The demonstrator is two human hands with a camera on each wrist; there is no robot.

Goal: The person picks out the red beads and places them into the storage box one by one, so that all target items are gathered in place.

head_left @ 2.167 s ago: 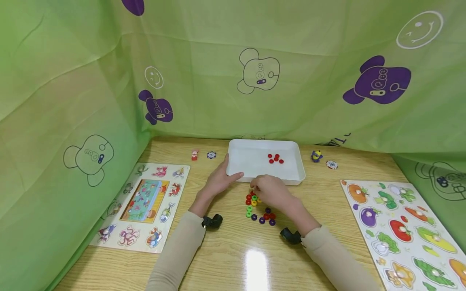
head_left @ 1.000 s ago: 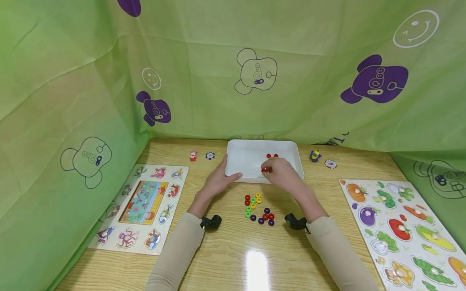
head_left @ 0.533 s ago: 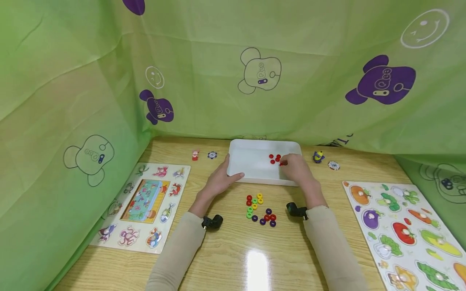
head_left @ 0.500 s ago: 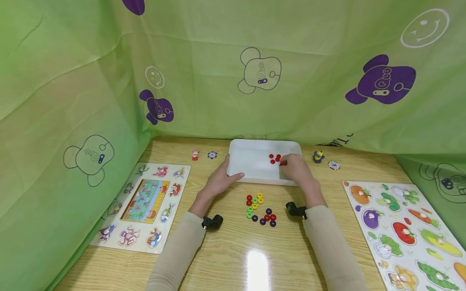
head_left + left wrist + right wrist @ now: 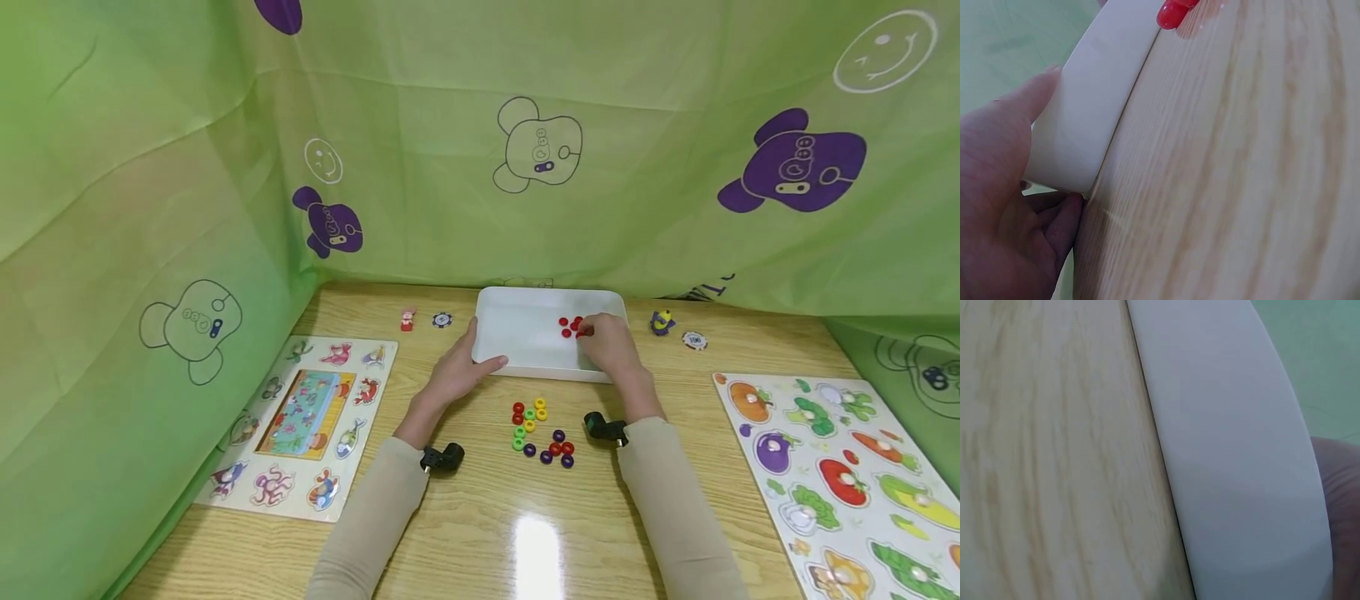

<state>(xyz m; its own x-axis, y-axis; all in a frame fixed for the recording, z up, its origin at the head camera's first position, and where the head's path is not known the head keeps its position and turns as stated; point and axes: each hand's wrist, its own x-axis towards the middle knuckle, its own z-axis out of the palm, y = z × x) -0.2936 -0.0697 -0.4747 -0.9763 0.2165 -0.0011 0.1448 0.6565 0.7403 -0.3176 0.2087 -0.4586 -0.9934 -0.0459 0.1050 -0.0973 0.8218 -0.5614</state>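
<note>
A white tray (image 5: 552, 374) stands at the back middle of the table. My left hand (image 5: 454, 367) grips its near left corner, the thumb along the front wall; the left wrist view shows fingers curled at the tray's end (image 5: 1085, 125). Over the tray's right part, my right hand (image 5: 609, 340) pinches a small red ring bead (image 5: 580, 335) at its fingertips, close above the bottom. Several more red beads (image 5: 566, 332) lie just left of those fingers. In the right wrist view the tray wall (image 5: 1229, 437) hides most of the right hand (image 5: 1340, 500).
Several red, green, yellow and purple ring beads (image 5: 529, 426) lie in front of the tray. A sea-animal puzzle board (image 5: 351, 467) is at left, a vegetable puzzle board (image 5: 776, 492) at right. Small figures (image 5: 407, 320) and poker chips (image 5: 694, 340) flank the tray.
My right hand has gone from the beads on the table into the tray with a red bead, then right to the red beads there. My left hand has stayed on the tray corner.
</note>
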